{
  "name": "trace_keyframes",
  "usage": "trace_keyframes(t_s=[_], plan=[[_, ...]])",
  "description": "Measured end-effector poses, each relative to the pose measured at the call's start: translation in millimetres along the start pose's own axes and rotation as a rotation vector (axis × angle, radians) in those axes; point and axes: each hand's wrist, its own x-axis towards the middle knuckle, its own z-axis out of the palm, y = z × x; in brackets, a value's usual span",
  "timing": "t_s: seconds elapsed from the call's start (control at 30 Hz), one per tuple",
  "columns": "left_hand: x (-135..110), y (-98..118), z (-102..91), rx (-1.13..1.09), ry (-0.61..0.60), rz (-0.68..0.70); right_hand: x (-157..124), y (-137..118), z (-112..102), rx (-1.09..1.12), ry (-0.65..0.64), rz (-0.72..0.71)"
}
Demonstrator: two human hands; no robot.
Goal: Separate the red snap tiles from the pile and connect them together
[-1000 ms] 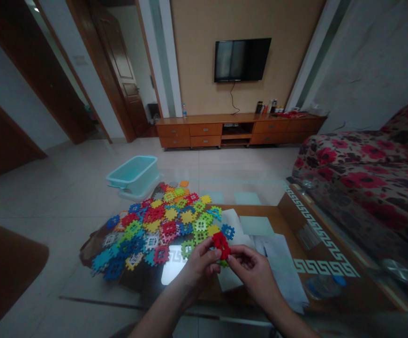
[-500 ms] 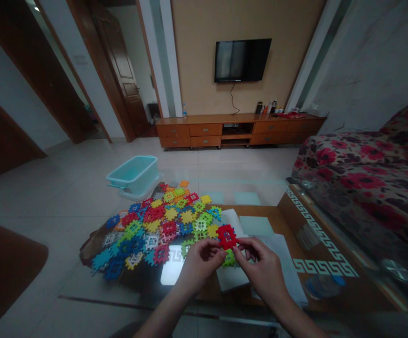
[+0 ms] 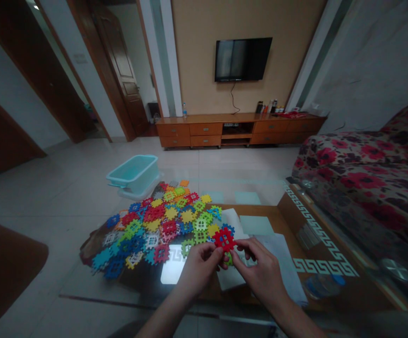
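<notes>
Between my two hands, above the glass table [image 3: 144,293], is a red interlocking building tile [image 3: 225,240] with a window-like cutout. My left hand [image 3: 204,260] pinches its lower left edge between thumb and fingers. My right hand [image 3: 256,258] grips its right edge in the same way. A green tile [image 3: 229,259] shows partly below the red one, and a blue tile [image 3: 229,228] peeks out behind it. To the left spreads a pile of tiles [image 3: 154,213] in many colours, with a yellow tile [image 3: 212,230] close by.
A light blue plastic bin [image 3: 133,173] stands beyond the table at left. Papers [image 3: 283,263] and a plastic bottle [image 3: 323,285] appear at right, by the table's patterned edge. A flowered sofa [image 3: 362,159] is at right, a TV cabinet [image 3: 204,134] at the back.
The red tile has shifted slightly left and down and is turned a little in my hands. The blue tile behind it has come into sight.
</notes>
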Motion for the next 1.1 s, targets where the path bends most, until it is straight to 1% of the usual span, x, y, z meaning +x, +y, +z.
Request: trace_keyframes(t_s=[0.53, 0.9, 1.1], plan=[[-0.1, -2.9, -0.9, 0.017, 0.004, 0.009, -1.4, 0.4, 0.1, -0.027, 0.007, -0.047], [0.0, -5.3, -1.9, -0.014, -0.001, -0.001, -3.3, 1.2, 0.7, -0.056, -0.017, -0.067], [-0.4, -3.8, -0.7, -0.03, 0.0, -0.004, -4.1, 1.0, 1.5, -0.052, -0.002, -0.094]])
